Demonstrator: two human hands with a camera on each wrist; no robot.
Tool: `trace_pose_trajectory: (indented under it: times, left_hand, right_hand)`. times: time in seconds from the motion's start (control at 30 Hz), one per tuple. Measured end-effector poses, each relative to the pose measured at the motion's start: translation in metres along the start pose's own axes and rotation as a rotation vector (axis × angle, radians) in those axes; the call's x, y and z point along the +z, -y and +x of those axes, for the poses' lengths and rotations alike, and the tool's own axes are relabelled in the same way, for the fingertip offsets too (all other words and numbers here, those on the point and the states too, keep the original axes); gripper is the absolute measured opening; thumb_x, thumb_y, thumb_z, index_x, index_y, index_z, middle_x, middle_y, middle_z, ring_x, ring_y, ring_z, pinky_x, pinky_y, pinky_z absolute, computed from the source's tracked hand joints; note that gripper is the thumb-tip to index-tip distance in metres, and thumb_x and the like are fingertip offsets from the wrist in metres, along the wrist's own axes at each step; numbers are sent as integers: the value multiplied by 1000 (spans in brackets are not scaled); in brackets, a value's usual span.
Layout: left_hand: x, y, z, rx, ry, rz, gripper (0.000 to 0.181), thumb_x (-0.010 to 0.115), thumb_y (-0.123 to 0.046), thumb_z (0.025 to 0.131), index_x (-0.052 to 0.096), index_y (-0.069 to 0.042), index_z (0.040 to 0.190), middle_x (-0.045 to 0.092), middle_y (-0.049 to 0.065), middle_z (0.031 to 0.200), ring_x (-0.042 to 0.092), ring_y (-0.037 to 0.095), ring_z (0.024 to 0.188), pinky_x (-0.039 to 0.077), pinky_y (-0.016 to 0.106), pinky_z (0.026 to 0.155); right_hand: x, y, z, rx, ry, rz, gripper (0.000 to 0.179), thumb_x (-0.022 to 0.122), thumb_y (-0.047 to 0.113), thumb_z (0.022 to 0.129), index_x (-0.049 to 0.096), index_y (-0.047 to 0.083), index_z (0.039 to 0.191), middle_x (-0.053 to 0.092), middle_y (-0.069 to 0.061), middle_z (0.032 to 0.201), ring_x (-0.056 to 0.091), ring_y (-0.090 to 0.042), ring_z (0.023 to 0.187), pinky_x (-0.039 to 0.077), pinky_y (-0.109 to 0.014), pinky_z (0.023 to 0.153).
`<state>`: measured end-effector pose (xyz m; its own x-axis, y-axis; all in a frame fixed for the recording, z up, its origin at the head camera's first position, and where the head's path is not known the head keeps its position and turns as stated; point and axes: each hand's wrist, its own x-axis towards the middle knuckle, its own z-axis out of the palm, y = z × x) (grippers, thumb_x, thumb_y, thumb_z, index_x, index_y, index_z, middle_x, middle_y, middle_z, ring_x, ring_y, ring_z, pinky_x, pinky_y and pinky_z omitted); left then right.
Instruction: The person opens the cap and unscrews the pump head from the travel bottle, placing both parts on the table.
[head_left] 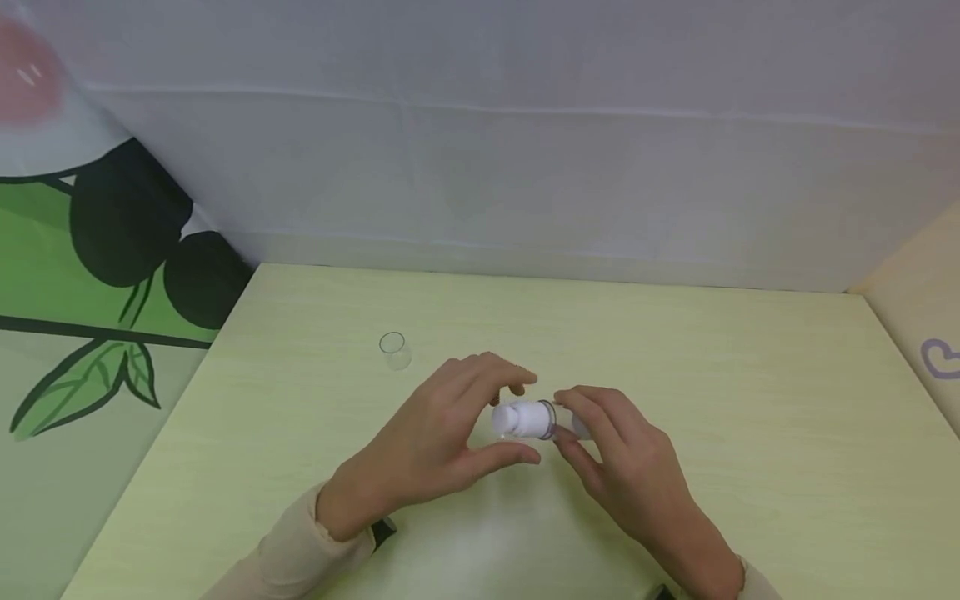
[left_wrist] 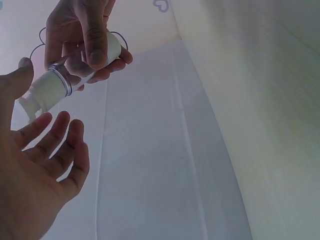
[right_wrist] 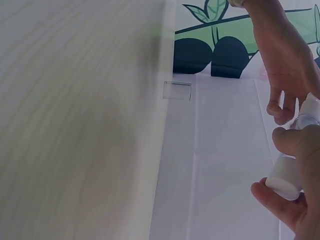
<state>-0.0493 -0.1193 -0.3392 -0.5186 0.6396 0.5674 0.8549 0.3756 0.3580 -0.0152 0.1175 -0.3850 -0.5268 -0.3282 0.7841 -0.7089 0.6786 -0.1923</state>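
Note:
My right hand [head_left: 633,467] grips a small pump bottle [head_left: 531,419] by its body, holding it tilted above the table with the pump end toward the left. The bottle has a white pump top, a shiny ring and a white base [right_wrist: 285,182]; fingers cover part of its middle. Around the pump end, my left hand [head_left: 442,442] is spread, thumb and fingers apart. In the left wrist view the left fingers [left_wrist: 47,140] curve loosely beside the pump without closing on it. A clear cap [head_left: 395,352] stands on the table beyond the left hand.
The pale wooden table [head_left: 720,367] meets a white cloth backdrop [head_left: 525,183] at its far edge. A printed wall panel with green and black shapes [head_left: 131,217] rises on the left, and a light wall [head_left: 918,275] borders the right.

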Motion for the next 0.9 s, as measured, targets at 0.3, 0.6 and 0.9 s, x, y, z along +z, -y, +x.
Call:
trace_pose_trajectory:
  times: [0.3, 0.6, 0.9]
  left_hand:
    - [-4, 1, -1, 150, 7, -28, 42, 70, 4, 88, 65, -15, 125, 62, 2, 122, 60, 14, 104, 50, 27, 86]
    - [-2, 3, -6, 104, -44, 46, 39, 85, -21, 87, 69, -13, 121, 67, 0, 117, 65, 14, 103, 53, 30, 88]
    - [4, 4, -8, 49, -102, 55, 33, 86, -33, 87, 71, -14, 108, 71, -7, 98, 63, 8, 84, 50, 26, 81]
  right_hand:
    - [-1, 0, 0, 0, 16, 10, 36, 52, 34, 110, 69, 3, 117, 70, -8, 106, 70, -21, 89, 60, -31, 61]
    - [0, 1, -1, 1, 9, 4, 35, 52, 34, 110, 70, 4, 116, 70, -7, 105, 69, -20, 87, 57, -29, 58]
    - [-2, -1, -2, 7, 44, 29, 35, 50, 32, 110, 68, 3, 117, 67, -8, 108, 65, -20, 90, 56, -28, 61]
